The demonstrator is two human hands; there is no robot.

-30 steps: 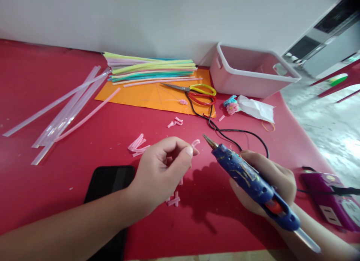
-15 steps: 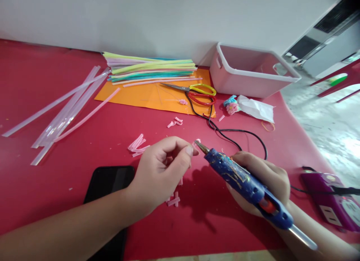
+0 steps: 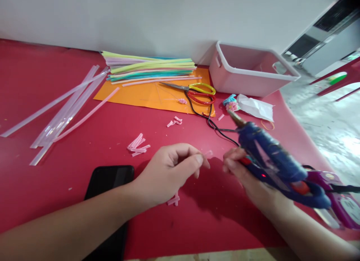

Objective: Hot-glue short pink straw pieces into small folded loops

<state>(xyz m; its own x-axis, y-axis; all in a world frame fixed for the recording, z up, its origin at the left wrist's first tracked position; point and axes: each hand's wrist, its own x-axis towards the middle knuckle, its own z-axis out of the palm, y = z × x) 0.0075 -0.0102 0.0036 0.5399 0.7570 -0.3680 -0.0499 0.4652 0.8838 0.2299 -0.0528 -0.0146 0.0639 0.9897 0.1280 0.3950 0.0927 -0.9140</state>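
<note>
My right hand (image 3: 253, 182) is closed round a blue glue gun (image 3: 270, 152), its metal nozzle tilted up and to the left, somewhat blurred. Thumb and fingers of my left hand (image 3: 177, 167) pinch a small pink pipe cleaner piece (image 3: 208, 154), smeared by motion at the fingertips. A gap lies between the two hands. Under my left hand, partly hidden, are short pink pieces (image 3: 173, 200). More cut pink pieces (image 3: 138, 145) lie in a small pile to its left, and a few bent pink pieces (image 3: 174, 121) rest farther back.
A black phone (image 3: 109, 182) lies under my left forearm. Behind are glue sticks (image 3: 67, 111), pipe cleaners (image 3: 152, 69) on an orange sheet (image 3: 135, 98), scissors (image 3: 198, 92), a small pink flower (image 3: 232, 105) and a pale pink bin (image 3: 242, 81). A purple power strip (image 3: 348, 208) stands at right.
The glue gun has swung right and up, its nozzle moving away from my left fingertips. My left hand has shifted slightly right and down with the pink piece.
</note>
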